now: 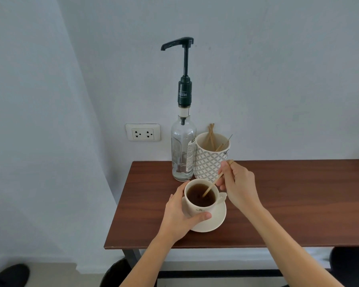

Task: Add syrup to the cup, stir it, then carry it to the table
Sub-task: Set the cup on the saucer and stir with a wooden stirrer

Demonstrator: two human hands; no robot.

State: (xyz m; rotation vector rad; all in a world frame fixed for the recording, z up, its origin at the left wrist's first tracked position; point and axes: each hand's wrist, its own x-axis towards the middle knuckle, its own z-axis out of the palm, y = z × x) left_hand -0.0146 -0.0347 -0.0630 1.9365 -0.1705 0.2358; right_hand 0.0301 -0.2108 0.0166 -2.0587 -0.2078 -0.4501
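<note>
A cream cup (197, 208) full of dark drink stands on a cream saucer (218, 219) near the left end of a brown wooden table (288, 204). My left hand (179, 216) wraps around the cup's left side. My right hand (237, 184) pinches a thin wooden stir stick (212, 184), whose lower end dips into the drink. Behind the cup stands a clear glass syrup bottle (182, 150) with a tall dark pump (184, 65), its spout pointing left.
A patterned white holder (210, 160) with several more wooden sticks stands right of the bottle. A double wall socket (143, 132) sits on the pale wall to the left. A dark shoe (10, 275) shows on the floor at lower left.
</note>
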